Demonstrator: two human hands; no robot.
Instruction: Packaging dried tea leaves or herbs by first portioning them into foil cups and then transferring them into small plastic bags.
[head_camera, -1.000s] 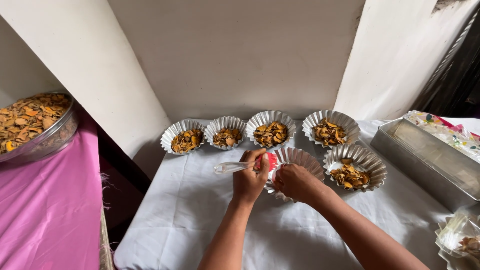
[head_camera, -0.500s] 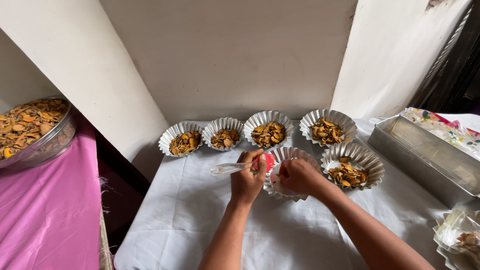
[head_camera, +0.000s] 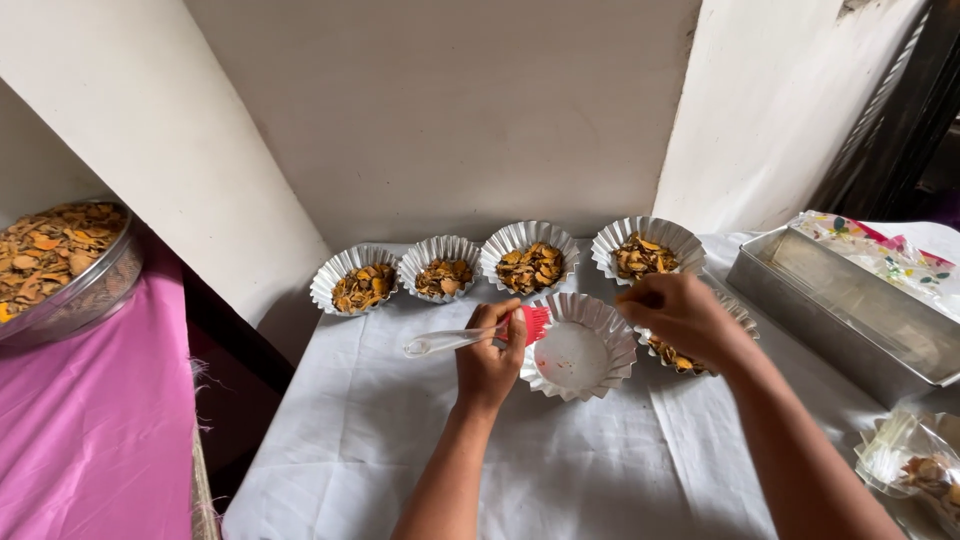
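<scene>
My left hand (head_camera: 488, 362) grips a brush with a clear handle (head_camera: 440, 341) and red bristles (head_camera: 536, 323), the bristles resting at the left rim of an empty fluted foil cup (head_camera: 580, 350). My right hand (head_camera: 680, 315) hovers with curled fingers over another foil cup holding dried orange-brown chips (head_camera: 672, 356), just right of the empty one; I see nothing held in it. Behind stand several filled foil cups in a row: (head_camera: 354, 281), (head_camera: 441, 268), (head_camera: 531, 255), (head_camera: 644, 246).
A white cloth (head_camera: 560, 460) covers the table. A rectangular metal tray (head_camera: 850, 310) lies at the right with patterned wrap behind it. Clear packets (head_camera: 915, 460) sit at the lower right. A steel bowl of dried chips (head_camera: 65, 260) rests on pink cloth at left.
My right hand has lifted off the empty foil cup and moved right, above the filled cup. The empty cup's inside now shows. My left hand keeps the brush at the rim.
</scene>
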